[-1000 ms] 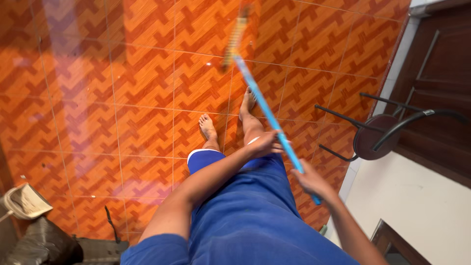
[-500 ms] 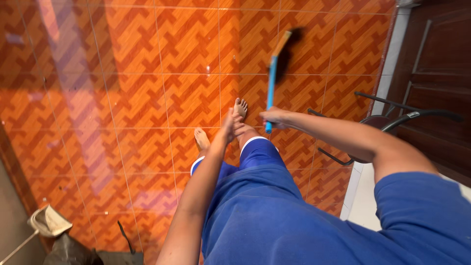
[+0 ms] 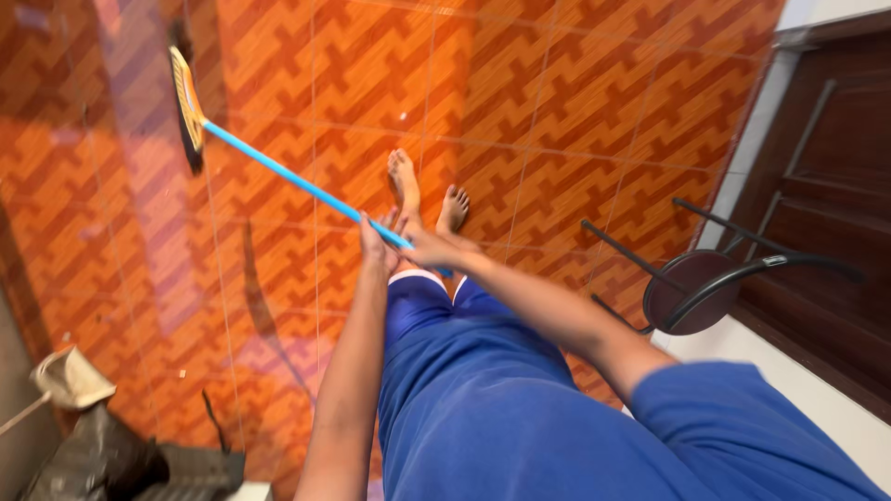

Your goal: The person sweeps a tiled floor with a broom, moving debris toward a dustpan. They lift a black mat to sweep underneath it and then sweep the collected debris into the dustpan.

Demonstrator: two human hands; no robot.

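Observation:
I hold a broom with a light-blue handle (image 3: pixel 288 176) and a yellow-and-black brush head (image 3: pixel 188 109). The head lies on the orange patterned floor tiles (image 3: pixel 575 121) at the upper left. My left hand (image 3: pixel 375 243) grips the handle, and my right hand (image 3: pixel 429 249) grips it just beside, lower on the shaft. Both arms reach forward over my blue shorts (image 3: pixel 464 371). My bare feet (image 3: pixel 425 190) stand on the tiles just beyond my hands.
A black metal stool (image 3: pixel 705 278) with a round dark seat stands at the right, next to a dark wooden door (image 3: pixel 826 176). A black bag (image 3: pixel 102 455) and a pale cloth (image 3: pixel 70 378) lie at the lower left by a grey wall.
The broom head has swung from the upper middle to the upper left of the floor. My hands have stayed on the handle and shifted left in view.

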